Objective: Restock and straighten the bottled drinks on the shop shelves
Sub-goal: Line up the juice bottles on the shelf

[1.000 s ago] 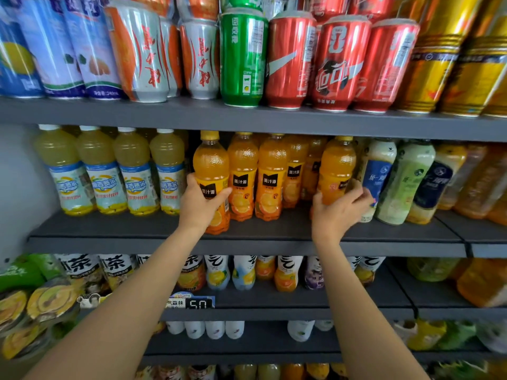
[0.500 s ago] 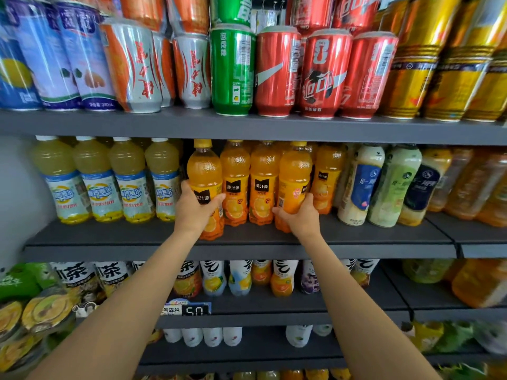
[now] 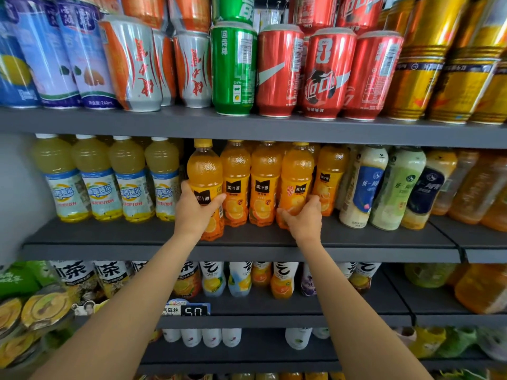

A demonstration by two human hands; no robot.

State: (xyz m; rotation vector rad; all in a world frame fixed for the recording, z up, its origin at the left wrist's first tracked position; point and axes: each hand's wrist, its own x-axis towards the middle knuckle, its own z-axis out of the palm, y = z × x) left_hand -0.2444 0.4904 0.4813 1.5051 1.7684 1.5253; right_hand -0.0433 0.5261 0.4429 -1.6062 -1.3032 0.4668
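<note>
Drink cans (image 3: 277,69) along top shelf; price tag (image 3: 189,310) on lower shelf edge.

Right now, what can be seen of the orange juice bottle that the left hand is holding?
The orange juice bottle is clear dimpled plastic, full of orange liquid, with a yellow cap and a black-patched label showing orange slices. It stands upright at the left end of its row on the grey shelf, nearer the shelf edge than its neighbours. The left hand grips its lower half, thumb across the label, hiding part of it.
</note>
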